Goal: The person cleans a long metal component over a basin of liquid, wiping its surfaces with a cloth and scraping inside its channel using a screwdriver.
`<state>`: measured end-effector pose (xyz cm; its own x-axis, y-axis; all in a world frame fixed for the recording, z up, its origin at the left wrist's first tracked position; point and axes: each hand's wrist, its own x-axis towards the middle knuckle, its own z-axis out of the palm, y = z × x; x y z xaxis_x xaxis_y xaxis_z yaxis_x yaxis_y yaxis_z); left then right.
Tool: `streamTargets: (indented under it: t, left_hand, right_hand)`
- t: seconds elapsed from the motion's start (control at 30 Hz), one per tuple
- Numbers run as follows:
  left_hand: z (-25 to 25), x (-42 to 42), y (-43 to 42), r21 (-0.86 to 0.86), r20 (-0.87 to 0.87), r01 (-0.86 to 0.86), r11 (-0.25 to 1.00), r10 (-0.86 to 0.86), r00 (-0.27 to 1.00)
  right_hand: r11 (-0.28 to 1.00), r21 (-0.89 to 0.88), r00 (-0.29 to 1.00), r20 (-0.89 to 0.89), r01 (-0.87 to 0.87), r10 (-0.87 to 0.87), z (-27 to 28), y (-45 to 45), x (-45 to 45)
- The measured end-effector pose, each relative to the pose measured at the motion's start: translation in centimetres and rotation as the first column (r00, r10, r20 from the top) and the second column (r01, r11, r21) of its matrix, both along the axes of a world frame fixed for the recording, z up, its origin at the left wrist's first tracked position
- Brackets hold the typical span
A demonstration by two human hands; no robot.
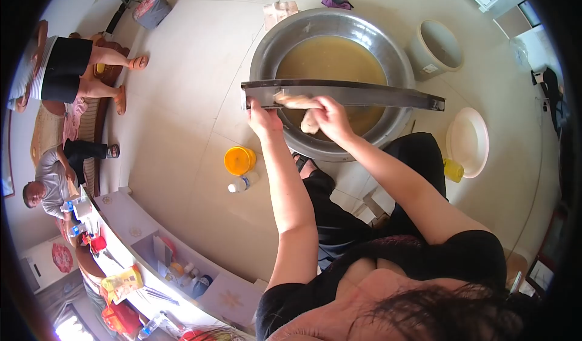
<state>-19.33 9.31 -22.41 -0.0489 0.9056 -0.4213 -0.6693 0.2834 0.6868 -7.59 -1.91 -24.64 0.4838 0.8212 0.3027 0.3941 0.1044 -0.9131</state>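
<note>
A long, dark, shallow metal panel (379,96) with raised edges lies across a big round metal basin (264,56). Cloudy yellowish water (333,54) fills part of the basin. My left hand (265,121) grips the panel near its left end, fingers closed round the lower edge. In my right hand (333,121) is a bunched beige cloth (295,101), pressed against the panel's face a little right of my left hand. One end of the cloth hangs below my right fingers, slightly blurred. What the panel belongs to, I cannot tell.
Near my feet stand an orange-yellow tub (240,160) and a clear bottle (239,185). To the right are a grey bin (441,45), a pale basin (468,142) and a yellow bottle (453,170). A cluttered counter (130,238) and two people are at left.
</note>
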Motion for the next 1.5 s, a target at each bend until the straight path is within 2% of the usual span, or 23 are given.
streamTargets:
  t: [0.03, 0.07, 0.13, 0.17, 0.2, 0.27, 0.33, 0.4, 0.43, 0.47, 0.53, 0.6, 0.7, 0.8, 0.87, 0.97, 1.07, 1.1, 1.2, 1.23, 1.27, 1.43, 1.5]
  left_hand:
    - [0.1, 0.2, 0.3, 0.026, -0.008, -0.049, 0.998, 0.050, 0.999]
    - [0.2, 0.5, 0.3, 0.042, -0.021, -0.099, 0.994, 0.100, 0.995]
    - [0.3, 0.4, 0.0, 0.069, -0.019, -0.168, 0.983, 0.170, 0.985]
    - [0.5, 0.5, 0.2, 0.085, 0.004, -0.189, 0.978, 0.189, 0.982]
    - [0.5, 0.5, 0.3, 0.101, 0.026, -0.209, 0.973, 0.207, 0.978]
    - [0.5, 0.3, 0.3, 0.136, -0.011, -0.198, 0.971, 0.201, 0.979]
    - [1.0, 0.5, 0.2, 0.168, -0.029, -0.207, 0.964, 0.215, 0.976]
    - [1.3, 0.8, 0.2, 0.180, -0.014, -0.206, 0.962, 0.212, 0.977]
    - [1.2, 0.8, 0.2, 0.179, 0.013, -0.196, 0.964, 0.197, 0.980]
    - [1.2, 0.6, 0.0, 0.176, 0.037, -0.185, 0.967, 0.181, 0.983]
    - [1.6, 0.6, 0.1, 0.121, 0.070, -0.205, 0.971, 0.197, 0.978]
    - [1.0, -0.2, 0.6, 0.078, 0.099, -0.231, 0.970, 0.223, 0.970]
    - [0.3, -1.6, 1.2, 0.023, 0.021, -0.281, 0.959, 0.281, 0.960]
    - [-0.8, -3.4, 2.2, -0.001, 0.028, -0.358, 0.934, 0.358, 0.933]
    - [-0.6, -3.9, 2.3, -0.024, 0.016, -0.388, 0.922, 0.388, 0.922]
    - [-0.5, -4.3, 2.2, -0.030, -0.010, -0.416, 0.909, 0.416, 0.909]
    - [0.2, -5.2, 2.7, -0.041, 0.078, -0.481, 0.876, 0.482, 0.872]
    - [-0.1, -6.2, 2.9, 0.010, 0.080, -0.477, 0.879, 0.475, 0.876]
    - [0.2, -7.3, 2.9, 0.104, 0.159, -0.505, 0.857, 0.487, 0.859]
    - [1.1, -6.9, 2.6, 0.084, 0.150, -0.519, 0.851, 0.504, 0.851]
    - [1.5, -6.7, 2.4, 0.064, 0.141, -0.533, 0.844, 0.521, 0.842]
    - [0.9, -7.6, 2.4, 0.096, 0.072, -0.550, 0.830, 0.545, 0.835]
    - [-0.6, -9.2, 2.7, 0.133, 0.121, -0.504, 0.853, 0.491, 0.863]
  right_hand:
    - [0.999, 0.032, 0.962, -0.271, 0.022, -0.012, -1.6, -0.6, 0.6]
    - [0.998, 0.048, 0.850, -0.526, 0.049, -0.017, -2.7, -1.6, 1.1]
    - [0.981, 0.025, 0.801, -0.581, 0.192, -0.142, -1.0, -2.4, 2.4]
    - [0.971, 0.069, 0.813, -0.563, 0.229, -0.152, -0.8, -2.3, 3.0]
    - [0.967, 0.061, 0.910, -0.358, 0.246, -0.209, -2.2, -2.4, 3.8]
    - [0.962, 0.012, 0.961, 0.030, 0.274, -0.274, 1.9, -2.6, 2.7]
    - [0.973, 0.116, 0.952, 0.215, 0.197, -0.219, 4.1, -1.8, 1.2]
    - [0.979, 0.122, 0.911, 0.362, 0.164, -0.198, 6.0, -0.6, -1.3]
    - [0.985, 0.155, 0.888, 0.437, 0.081, -0.142, 5.9, -0.2, -2.3]
    - [0.998, 0.067, 0.858, 0.513, -0.009, -0.027, 5.9, 0.2, -3.0]
    - [0.993, 0.103, 0.813, 0.572, 0.058, -0.107, 4.0, 1.1, -4.0]
    - [0.997, 0.072, 0.818, 0.572, 0.019, -0.057, 2.6, 1.5, -3.9]
    - [0.999, 0.025, 0.800, 0.600, -0.032, 0.011, 0.8, 1.2, -3.0]
    - [0.995, -0.063, 0.747, 0.665, 0.082, -0.020, -1.1, -0.7, 0.0]
    - [0.980, -0.160, 0.719, 0.695, 0.120, 0.025, -3.3, -2.1, 2.8]
    - [0.977, -0.169, 0.760, 0.650, 0.131, 0.010, -4.4, -2.8, 5.7]
    - [0.984, -0.141, 0.808, 0.590, 0.111, -0.007, -6.0, -3.4, 8.1]
    - [0.994, -0.002, 0.858, 0.505, 0.107, -0.091, -5.3, -3.6, 8.4]
    - [0.983, 0.123, 0.867, 0.466, 0.136, -0.178, -2.7, -5.8, 6.4]
    - [0.991, 0.130, 0.883, 0.459, 0.042, -0.097, -3.8, -6.3, 5.6]
    - [1.000, 0.026, 0.918, 0.397, -0.007, -0.004, -5.0, -6.6, 4.9]
    - [0.955, -0.283, 0.938, 0.348, 0.095, 0.009, -15.8, -4.1, 6.6]
    - [0.751, -0.632, 0.935, 0.350, 0.193, 0.055, -20.3, -3.6, 8.6]
